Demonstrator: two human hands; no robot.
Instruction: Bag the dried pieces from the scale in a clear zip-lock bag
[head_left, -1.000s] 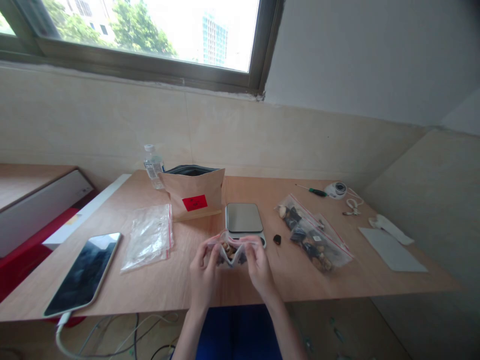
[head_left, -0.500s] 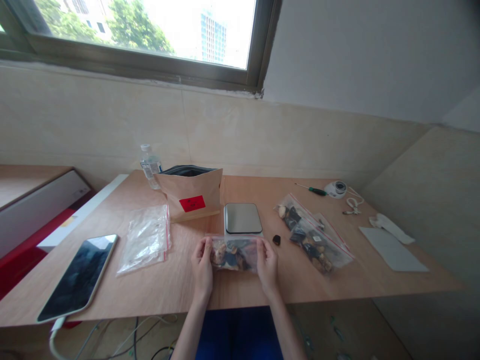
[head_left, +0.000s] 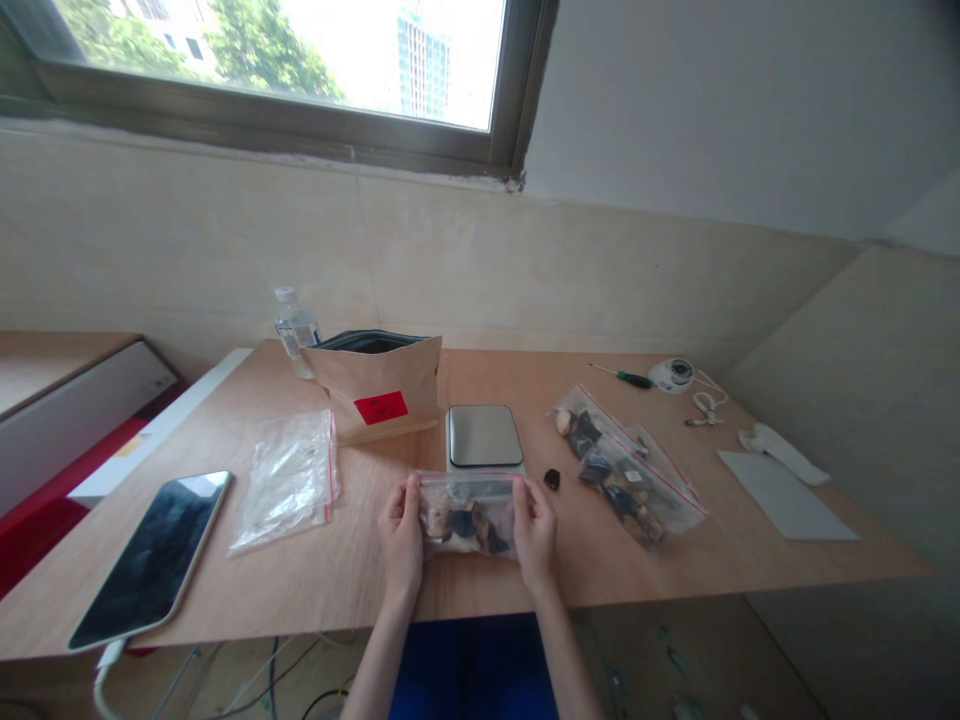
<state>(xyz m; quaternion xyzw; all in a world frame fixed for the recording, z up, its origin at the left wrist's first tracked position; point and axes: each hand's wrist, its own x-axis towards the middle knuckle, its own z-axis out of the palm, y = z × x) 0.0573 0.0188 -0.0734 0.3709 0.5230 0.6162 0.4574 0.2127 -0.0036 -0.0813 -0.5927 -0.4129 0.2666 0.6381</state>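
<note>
Between my two hands is a clear zip bag [head_left: 466, 520] with brown, dark and pale dried pieces in it. My left hand [head_left: 403, 535] pinches its upper left corner, and my right hand [head_left: 535, 530] pinches the upper right one. The bag's top edge, with a reddish zip line, runs level from hand to hand. Just beyond it sits a small digital scale [head_left: 485, 436] with a bare metal plate; the bag covers its near part. One dark piece [head_left: 552, 479] lies on the table right of the scale.
Filled zip bags [head_left: 626, 490] lie to the right, flat zip bags [head_left: 289, 475] to the left. Behind stand an open kraft pouch [head_left: 375, 385] and a bottle [head_left: 295, 330]. A phone [head_left: 154, 560], screwdriver [head_left: 634, 379], white camera [head_left: 671, 375] and white sheet [head_left: 787, 497] are farther out.
The bag hangs slightly lower and faces me more, so more of its contents and top strip show. Both hands keep their pinch on its corners. The camera view has shifted slightly.
</note>
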